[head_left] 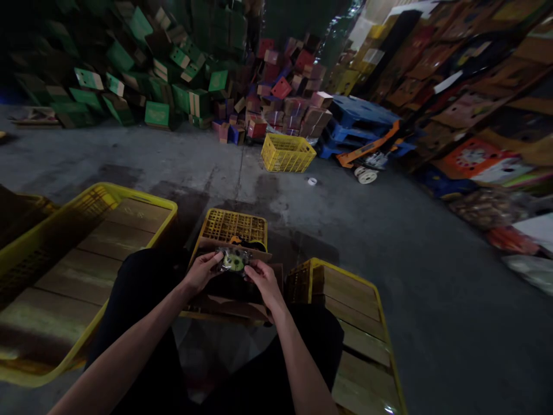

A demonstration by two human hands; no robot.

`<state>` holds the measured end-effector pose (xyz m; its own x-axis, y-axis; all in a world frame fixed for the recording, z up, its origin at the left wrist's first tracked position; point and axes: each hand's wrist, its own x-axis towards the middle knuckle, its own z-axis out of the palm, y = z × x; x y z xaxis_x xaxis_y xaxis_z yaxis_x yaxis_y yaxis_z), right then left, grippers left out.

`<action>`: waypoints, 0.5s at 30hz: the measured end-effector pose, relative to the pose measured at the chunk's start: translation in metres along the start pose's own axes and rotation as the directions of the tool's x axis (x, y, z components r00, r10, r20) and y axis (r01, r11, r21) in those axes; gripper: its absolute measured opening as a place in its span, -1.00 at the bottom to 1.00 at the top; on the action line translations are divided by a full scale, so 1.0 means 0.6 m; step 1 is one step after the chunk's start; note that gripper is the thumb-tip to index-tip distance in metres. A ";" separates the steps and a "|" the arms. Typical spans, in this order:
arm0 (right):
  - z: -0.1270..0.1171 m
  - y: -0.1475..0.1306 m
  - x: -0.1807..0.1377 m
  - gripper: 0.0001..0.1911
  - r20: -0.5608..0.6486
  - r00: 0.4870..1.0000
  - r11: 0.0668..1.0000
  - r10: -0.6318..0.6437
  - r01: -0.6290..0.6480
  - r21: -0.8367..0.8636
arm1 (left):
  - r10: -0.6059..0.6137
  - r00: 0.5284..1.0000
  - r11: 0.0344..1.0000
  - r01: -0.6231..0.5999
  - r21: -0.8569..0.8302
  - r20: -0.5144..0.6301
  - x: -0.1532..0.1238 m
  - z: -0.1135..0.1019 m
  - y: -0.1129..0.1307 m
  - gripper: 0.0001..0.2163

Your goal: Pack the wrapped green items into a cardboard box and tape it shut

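Note:
Between my two hands is a small green item in a clear plastic wrapper; its exact kind is too small to tell. My left hand pinches the wrapper's left end, and my right hand has its fingers closed at the right end. Below them an open cardboard box shows its flaps, its inside dark. The box rests on an upturned yellow plastic crate. Just behind the wrapped item lies an orange and black object, perhaps a tape dispenser.
Yellow crates with flat cardboard boxes stand at my left and right. Further off are another yellow crate, a white tape roll, blue pallets and an orange pallet jack. Green cartons are heaped at the back.

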<state>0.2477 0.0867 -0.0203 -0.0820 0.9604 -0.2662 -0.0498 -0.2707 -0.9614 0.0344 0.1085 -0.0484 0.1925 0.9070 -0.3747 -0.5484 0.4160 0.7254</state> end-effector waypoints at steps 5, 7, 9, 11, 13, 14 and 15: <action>-0.006 0.001 0.003 -0.67 -0.026 0.999 0.994 -0.047 0.044 -0.099 | -0.028 0.999 0.999 0.028 0.014 -0.036 0.000 0.002 0.000 -0.65; -0.009 0.000 0.004 -0.68 -0.025 0.998 0.993 -0.051 0.048 -0.109 | -0.035 0.999 0.999 0.035 0.010 -0.032 -0.001 0.004 0.001 -0.65; -0.011 0.001 0.005 -0.70 -0.024 0.998 0.993 -0.054 0.051 -0.104 | -0.024 1.000 1.000 0.024 0.000 -0.019 -0.002 0.005 0.001 -0.66; -0.012 0.002 0.006 -0.71 -0.029 0.998 0.995 -0.059 0.056 -0.087 | -0.010 1.000 1.000 0.010 -0.008 0.001 -0.002 0.005 0.000 -0.67; -0.012 0.003 0.007 -0.72 -0.037 0.997 0.996 -0.064 0.061 -0.069 | -0.005 1.000 1.000 0.005 0.000 0.023 -0.001 0.004 0.000 -0.68; -0.013 0.004 0.007 -0.72 -0.039 0.997 0.996 -0.065 0.063 -0.066 | -0.005 0.999 1.000 0.004 0.008 0.038 -0.001 0.003 0.000 -0.68; -0.013 0.005 0.008 -0.71 -0.041 0.997 0.996 -0.066 0.063 -0.067 | -0.005 0.999 1.000 0.004 0.016 0.054 -0.001 0.003 0.001 -0.68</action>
<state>0.2552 0.0909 -0.0249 -0.0375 0.9781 -0.2045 0.0118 -0.2042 -0.9788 0.0356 0.1084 -0.0470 0.2385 0.9072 -0.3467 -0.5346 0.4207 0.7330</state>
